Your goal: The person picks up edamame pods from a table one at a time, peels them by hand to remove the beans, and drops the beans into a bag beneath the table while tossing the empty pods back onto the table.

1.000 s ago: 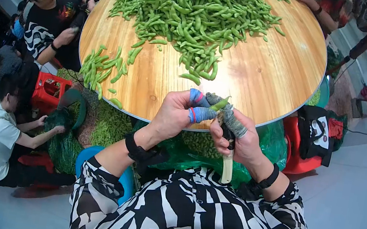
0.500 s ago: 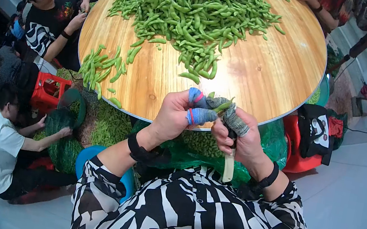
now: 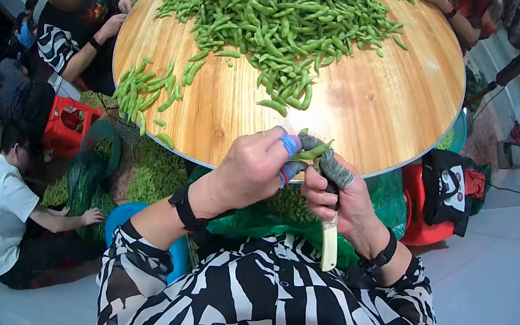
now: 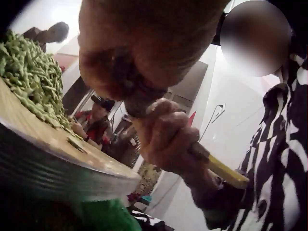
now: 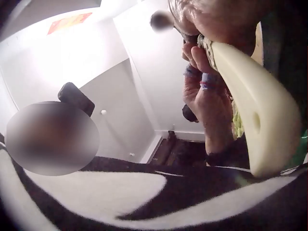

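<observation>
My right hand (image 3: 348, 195) grips a small tool by its cream handle (image 3: 329, 244), which has a hole near its end and dark wrapping higher up. The tool's working end is hidden among the fingers. Grey knitted sleeves cover the right thumb and forefinger. Between the two hands a green edamame pod (image 3: 315, 151) slants up, just past the table's near edge. My left hand (image 3: 247, 164), knuckles up, pinches the pod's lower left end between thumb and forefinger in blue sleeves. In the right wrist view the tool handle (image 5: 260, 110) fills the right side.
A large pile of edamame (image 3: 278, 19) covers the back of the round wooden table (image 3: 389, 102); a smaller group of pods (image 3: 141, 89) lies at its left edge. Below are green sheeting (image 3: 385, 202), a blue tub (image 3: 125, 215) and red stools (image 3: 67, 128). Other people sit around.
My left hand has turned knuckles up and its fingertips have closed in toward the right hand. The tool handle has swung slightly right. At left, the person in white has lowered their hands.
</observation>
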Motion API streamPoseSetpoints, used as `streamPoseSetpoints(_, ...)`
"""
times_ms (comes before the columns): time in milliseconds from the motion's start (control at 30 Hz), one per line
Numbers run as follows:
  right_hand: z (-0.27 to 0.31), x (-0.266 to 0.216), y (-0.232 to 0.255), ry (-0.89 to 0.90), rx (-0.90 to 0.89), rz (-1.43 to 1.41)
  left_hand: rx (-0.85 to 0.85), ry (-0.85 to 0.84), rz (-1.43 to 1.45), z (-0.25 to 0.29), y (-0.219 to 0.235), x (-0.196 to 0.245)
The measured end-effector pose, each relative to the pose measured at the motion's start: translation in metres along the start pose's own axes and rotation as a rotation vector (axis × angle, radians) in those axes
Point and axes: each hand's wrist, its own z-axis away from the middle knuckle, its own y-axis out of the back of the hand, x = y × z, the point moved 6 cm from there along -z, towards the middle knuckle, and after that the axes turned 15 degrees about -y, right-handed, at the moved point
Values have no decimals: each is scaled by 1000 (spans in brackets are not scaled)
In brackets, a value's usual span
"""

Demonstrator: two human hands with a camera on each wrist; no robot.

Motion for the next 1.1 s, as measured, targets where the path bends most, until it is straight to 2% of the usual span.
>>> streamPoseSetpoints(33, -1, 1, 0, -9, -7, -5, -14, -46, -93, -1, 3, 3)
streamPoseSetpoints(133, -3, 5, 2, -24, -19, -37, -41, -41, -117, 4, 4, 2)
streamPoseSetpoints(233, -7, 8, 2, -26, -21, -72, 189, 173, 351, 6, 2, -10)
streamPoseSetpoints(333, -6, 4, 0, 21, -3, -16, 166, 534, 709, 21, -9, -22)
streamPoseSetpoints(433, -3, -2, 2, 111, 92, 188, 265, 845, 1087, 33, -23, -25)
streamPoseSetpoints(533, 4, -11, 7, 253, 295, 513, 125, 846, 911, 37, -31, -19)
streamPoseSetpoints(600, 8, -20, 14, 375, 464, 734, 111, 674, 740, 30, -28, -10)
streamPoseSetpoints(667, 16, -27, 4, 620, 563, 958, 93, 536, 570, 27, -24, -4)
streamPoseSetpoints(733, 25, -30, -6, 855, 618, 1167, 54, 493, 509, 23, -22, 1)
streamPoseSetpoints(800, 28, -30, -8, 861, 619, 1295, 79, 407, 447, 23, -25, 6)
streamPoseSetpoints(867, 28, -30, -9, 934, 602, 1457, 80, 418, 503, 23, -27, 6)
streamPoseSetpoints(900, 28, -32, -7, 878, 598, 1419, 78, 425, 533, 24, -27, 7)
streamPoseSetpoints(1000, 32, -34, -16, 845, 603, 1543, -32, 539, 622, 25, -28, 10)
streamPoseSetpoints(1033, 29, -35, -7, 735, 583, 1448, -31, 498, 612, 25, -28, 13)
streamPoseSetpoints(1100, 27, -36, -7, 779, 542, 1488, -28, 419, 591, 23, -31, 17)
